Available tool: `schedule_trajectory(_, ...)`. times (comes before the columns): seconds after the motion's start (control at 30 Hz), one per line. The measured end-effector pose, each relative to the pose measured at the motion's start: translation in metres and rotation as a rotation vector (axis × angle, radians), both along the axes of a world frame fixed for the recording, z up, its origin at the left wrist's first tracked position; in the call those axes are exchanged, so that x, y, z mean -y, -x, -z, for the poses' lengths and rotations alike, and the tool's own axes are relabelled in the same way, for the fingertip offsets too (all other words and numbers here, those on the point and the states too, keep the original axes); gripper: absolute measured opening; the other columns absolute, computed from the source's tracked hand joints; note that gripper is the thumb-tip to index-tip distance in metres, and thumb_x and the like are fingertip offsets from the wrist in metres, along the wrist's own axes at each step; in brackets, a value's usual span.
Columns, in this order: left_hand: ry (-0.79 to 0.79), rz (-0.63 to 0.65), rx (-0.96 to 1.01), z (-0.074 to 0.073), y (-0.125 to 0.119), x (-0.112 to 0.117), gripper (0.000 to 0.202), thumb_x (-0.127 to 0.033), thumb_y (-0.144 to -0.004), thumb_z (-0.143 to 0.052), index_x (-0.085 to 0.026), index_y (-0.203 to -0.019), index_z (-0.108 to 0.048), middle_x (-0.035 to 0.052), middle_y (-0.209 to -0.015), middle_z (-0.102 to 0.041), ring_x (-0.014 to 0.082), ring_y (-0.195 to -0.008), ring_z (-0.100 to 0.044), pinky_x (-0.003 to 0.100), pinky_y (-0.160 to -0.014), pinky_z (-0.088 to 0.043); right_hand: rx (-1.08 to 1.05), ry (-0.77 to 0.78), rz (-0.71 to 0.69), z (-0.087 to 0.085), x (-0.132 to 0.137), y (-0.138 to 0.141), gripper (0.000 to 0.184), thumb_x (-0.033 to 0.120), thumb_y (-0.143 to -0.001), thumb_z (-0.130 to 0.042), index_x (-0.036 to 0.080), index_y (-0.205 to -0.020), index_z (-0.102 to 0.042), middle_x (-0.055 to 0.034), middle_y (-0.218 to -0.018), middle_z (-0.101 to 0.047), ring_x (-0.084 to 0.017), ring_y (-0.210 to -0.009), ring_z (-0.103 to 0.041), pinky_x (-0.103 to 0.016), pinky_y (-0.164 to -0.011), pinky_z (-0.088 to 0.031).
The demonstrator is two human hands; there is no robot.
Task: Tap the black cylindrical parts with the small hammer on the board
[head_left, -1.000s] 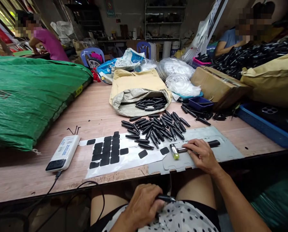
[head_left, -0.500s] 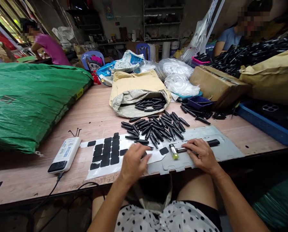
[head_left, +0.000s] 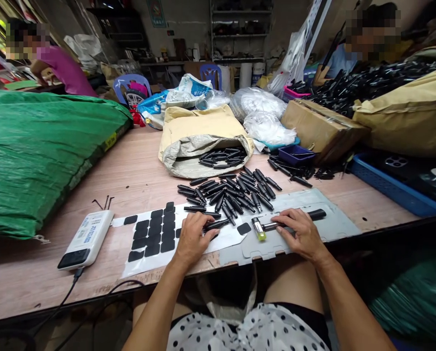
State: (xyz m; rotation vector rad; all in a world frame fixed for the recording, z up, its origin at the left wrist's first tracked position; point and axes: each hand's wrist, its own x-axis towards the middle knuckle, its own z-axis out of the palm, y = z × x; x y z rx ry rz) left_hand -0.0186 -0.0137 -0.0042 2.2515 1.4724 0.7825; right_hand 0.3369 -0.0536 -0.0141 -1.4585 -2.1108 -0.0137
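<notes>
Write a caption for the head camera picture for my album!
Right hand on a hammer, left hand beside a pile of black tubes.

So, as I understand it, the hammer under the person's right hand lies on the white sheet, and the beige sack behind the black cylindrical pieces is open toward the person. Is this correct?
Not quite: the head view shows the hammer under the right hand lying on the grey board, not on the white sheet. The rest is correct.
</notes>
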Motion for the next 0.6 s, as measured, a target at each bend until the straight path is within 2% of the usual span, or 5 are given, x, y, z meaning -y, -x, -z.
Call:
schedule_trajectory(0.23, 0.09, 0.002, 0.031, -0.005, 0.001, -0.003, 0.02, -0.034, -0.083, -0.081, -0.026, -0.101, -0.075, 0.0029, -0.094, -0.068, 0.0247, -0.095, -0.056, 0.04, -0.087, -0.041, -0.008, 0.004, 0.001, 0.003, -0.001, -0.001, 0.023, 0.031, -0.098, -0.057, 0.027, -0.112, -0.075, -0.0051, -0.104, -0.069, -0.022, -0.1, -0.061, -0.039, -0.089, -0.043)
schedule_trajectory(0.43, 0.142, -0.018, 0.034, -0.008, 0.0, -0.004, 0.02, -0.033, -0.082, -0.083, -0.027, -0.1, -0.076, 0.0018, -0.092, -0.068, 0.0243, -0.096, -0.056, 0.038, -0.087, -0.04, 0.086, -0.006, 0.024, 0.002, 0.002, 0.001, 0.022, 0.032, -0.101, -0.053, 0.024, -0.108, -0.072, -0.0057, -0.103, -0.07, -0.022, -0.098, -0.06, -0.038, -0.087, -0.04)
schedule_trajectory(0.6, 0.135, -0.037, 0.039, -0.004, -0.001, -0.004, 0.019, -0.036, -0.082, -0.084, -0.027, -0.096, -0.076, 0.0011, -0.091, -0.068, 0.0248, -0.098, -0.056, 0.038, -0.087, -0.038, 0.152, 0.018, 0.069, -0.006, 0.021, 0.012, 0.026, 0.036, -0.103, -0.048, 0.023, -0.105, -0.069, -0.0062, -0.098, -0.07, -0.022, -0.092, -0.061, -0.036, -0.082, -0.042)
